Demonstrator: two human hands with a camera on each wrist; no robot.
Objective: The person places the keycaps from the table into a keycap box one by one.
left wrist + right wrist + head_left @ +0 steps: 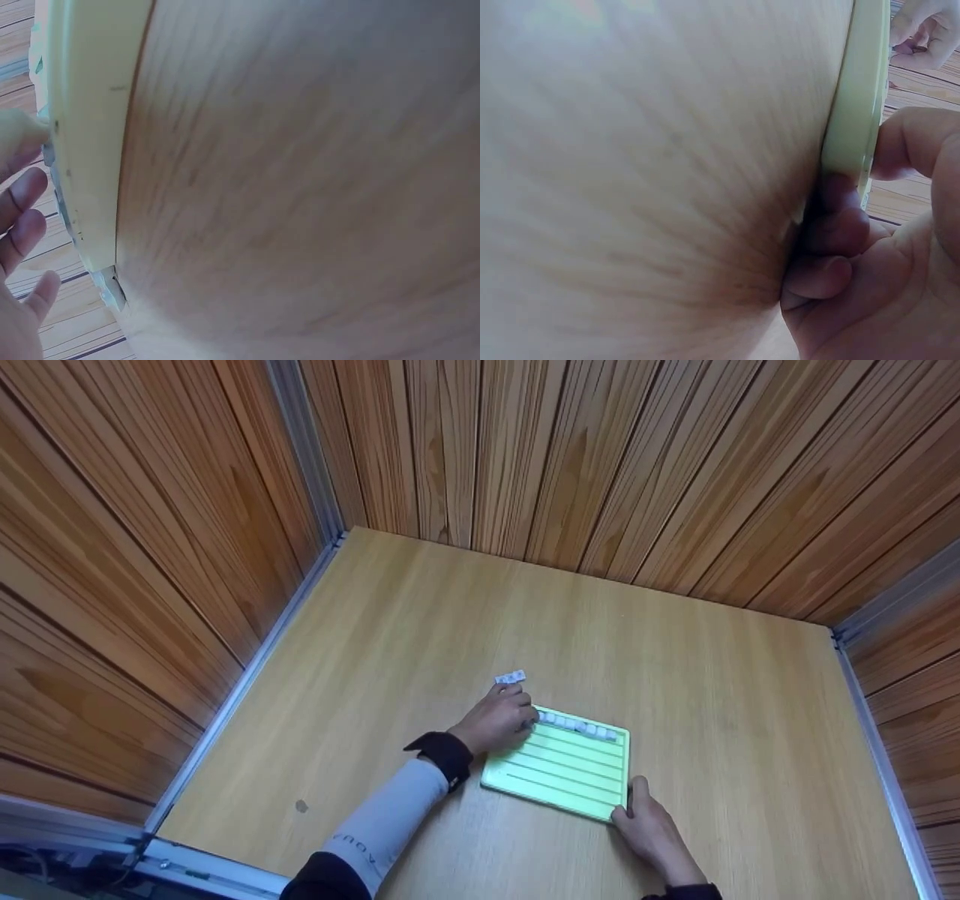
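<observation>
A light green ridged board (559,772) lies flat on the table. Small white blocks (577,726) sit in a row along its far groove. My left hand (499,720) is over the far left corner, its fingertips at the left end of that row. In the left wrist view, its fingers pinch a small pale block (49,154) at the board's edge, partly hidden. A short strip of white blocks with dark marks (511,677) lies on the table just beyond this hand. My right hand (649,829) grips the board's near right corner, thumb above and fingers curled at the edge.
The wooden table (720,720) is bounded by plank walls (600,457) at the back and sides, with metal rails (247,682) along the edges. A small dark spot (301,805) marks the table at the near left.
</observation>
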